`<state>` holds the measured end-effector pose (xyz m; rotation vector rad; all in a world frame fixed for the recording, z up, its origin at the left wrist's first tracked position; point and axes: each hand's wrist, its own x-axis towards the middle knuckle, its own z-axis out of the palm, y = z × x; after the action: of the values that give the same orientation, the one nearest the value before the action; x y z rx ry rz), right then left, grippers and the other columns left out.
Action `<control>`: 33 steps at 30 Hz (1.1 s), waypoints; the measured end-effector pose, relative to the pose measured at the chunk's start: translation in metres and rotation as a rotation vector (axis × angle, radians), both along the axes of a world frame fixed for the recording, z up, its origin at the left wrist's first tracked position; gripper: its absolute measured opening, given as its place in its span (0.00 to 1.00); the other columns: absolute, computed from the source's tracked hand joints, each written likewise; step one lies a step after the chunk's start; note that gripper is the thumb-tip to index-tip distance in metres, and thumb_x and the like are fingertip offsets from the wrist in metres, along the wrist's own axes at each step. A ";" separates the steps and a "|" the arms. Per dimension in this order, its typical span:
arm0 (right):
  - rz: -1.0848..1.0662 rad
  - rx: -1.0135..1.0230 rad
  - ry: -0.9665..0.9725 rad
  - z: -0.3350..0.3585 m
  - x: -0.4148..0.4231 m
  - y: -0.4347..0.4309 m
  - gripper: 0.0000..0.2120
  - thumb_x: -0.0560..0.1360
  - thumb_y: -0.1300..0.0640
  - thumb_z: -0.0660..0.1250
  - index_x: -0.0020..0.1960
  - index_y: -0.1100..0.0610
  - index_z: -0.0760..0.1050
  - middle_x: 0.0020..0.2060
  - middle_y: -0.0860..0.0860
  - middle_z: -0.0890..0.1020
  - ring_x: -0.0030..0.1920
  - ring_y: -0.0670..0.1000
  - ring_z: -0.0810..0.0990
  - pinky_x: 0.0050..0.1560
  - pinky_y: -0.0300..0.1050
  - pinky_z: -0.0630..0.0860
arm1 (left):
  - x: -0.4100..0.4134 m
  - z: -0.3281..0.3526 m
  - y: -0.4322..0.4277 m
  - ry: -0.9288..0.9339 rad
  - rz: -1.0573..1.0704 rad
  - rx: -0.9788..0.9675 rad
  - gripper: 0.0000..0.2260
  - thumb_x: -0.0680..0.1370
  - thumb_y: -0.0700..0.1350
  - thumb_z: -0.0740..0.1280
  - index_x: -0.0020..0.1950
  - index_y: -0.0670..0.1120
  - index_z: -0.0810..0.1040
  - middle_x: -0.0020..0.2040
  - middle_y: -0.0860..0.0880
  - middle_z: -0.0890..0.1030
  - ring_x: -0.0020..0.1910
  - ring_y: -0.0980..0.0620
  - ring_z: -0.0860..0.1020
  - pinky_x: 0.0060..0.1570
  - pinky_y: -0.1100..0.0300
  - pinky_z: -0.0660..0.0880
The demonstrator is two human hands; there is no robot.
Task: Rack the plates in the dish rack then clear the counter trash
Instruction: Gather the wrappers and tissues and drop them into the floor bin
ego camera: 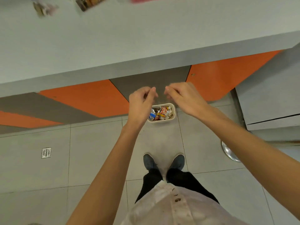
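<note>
**Stage:** trash clearing, late, by judgement.

- Left hand (142, 101): centre frame, over the bin; fingers loosely curled, nothing visible in them.
- Right hand (181, 96): just beside the left hand, apart from it; fingers loosely curled, likewise holding nothing visible.
- Bin (174, 111): small, white, on the floor below the hands and against the cabinet base.
- Wrappers (163, 111): crumpled, in the bin.
- Counter (146, 38): across the top of the frame.
- Blurred items (43, 7): upper left on the counter, kind unclear; possibly trash left to clear.
- Plates and dish rack: out of view, so racking cannot be judged.
</note>
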<state>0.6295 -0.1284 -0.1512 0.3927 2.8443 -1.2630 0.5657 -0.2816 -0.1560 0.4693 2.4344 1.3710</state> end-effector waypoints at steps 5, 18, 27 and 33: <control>0.044 0.007 0.092 0.034 0.000 -0.005 0.12 0.80 0.55 0.62 0.61 0.54 0.77 0.48 0.47 0.82 0.45 0.43 0.79 0.47 0.36 0.75 | 0.015 0.029 -0.013 0.068 0.024 0.056 0.05 0.78 0.39 0.65 0.47 0.45 0.81 0.39 0.55 0.80 0.36 0.61 0.75 0.39 0.70 0.70; 0.242 0.124 0.175 0.093 -0.062 -0.012 0.23 0.81 0.52 0.59 0.75 0.51 0.61 0.70 0.50 0.66 0.69 0.49 0.66 0.66 0.40 0.62 | -0.045 0.096 -0.042 0.186 0.100 0.079 0.13 0.80 0.43 0.64 0.64 0.51 0.76 0.52 0.56 0.81 0.50 0.60 0.78 0.44 0.70 0.73; 0.277 0.172 0.159 0.103 -0.166 -0.044 0.23 0.82 0.49 0.58 0.75 0.51 0.61 0.70 0.49 0.67 0.68 0.49 0.68 0.68 0.45 0.66 | -0.154 0.107 -0.077 0.228 0.124 0.028 0.07 0.79 0.43 0.65 0.48 0.48 0.83 0.39 0.55 0.84 0.38 0.58 0.82 0.44 0.60 0.78; 0.265 0.166 -0.060 0.077 -0.270 -0.079 0.26 0.83 0.49 0.55 0.78 0.54 0.56 0.74 0.53 0.65 0.73 0.54 0.64 0.72 0.47 0.61 | -0.270 0.061 -0.121 0.198 0.064 -0.356 0.14 0.80 0.50 0.63 0.64 0.50 0.78 0.63 0.52 0.80 0.57 0.53 0.79 0.57 0.55 0.74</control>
<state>0.3600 -0.2069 -0.0745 0.0485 2.8399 -0.9572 0.2953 -0.4027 -0.0950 0.4583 2.7980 0.9173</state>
